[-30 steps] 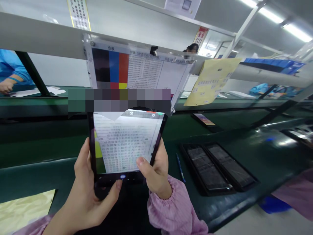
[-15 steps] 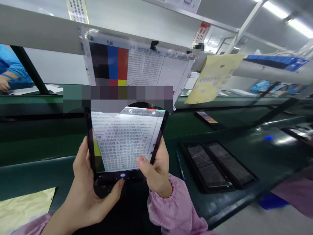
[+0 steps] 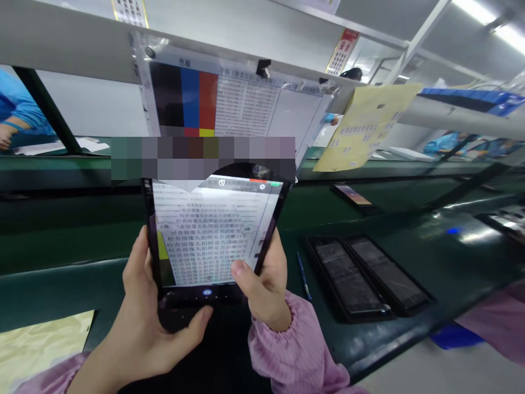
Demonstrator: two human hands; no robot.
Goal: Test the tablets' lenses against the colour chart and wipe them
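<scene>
My fingers (image 3: 141,262) pinch both side edges of the phone (image 3: 209,241), upright under the chart (image 3: 229,104); green desk (image 3: 61,284) open beneath.

bare green bench (image 3: 61,284) left; right, blue pen (image 3: 304,278), two dark phones (image 3: 369,279).

A black, blue, red and yellow colour chart (image 3: 192,98) hangs above the dark green bench (image 3: 61,284).

The hanging white laminated colour chart (image 3: 229,104) is headed 色板; the red-topped hanging sign (image 3: 342,52) reads 安全.
</scene>
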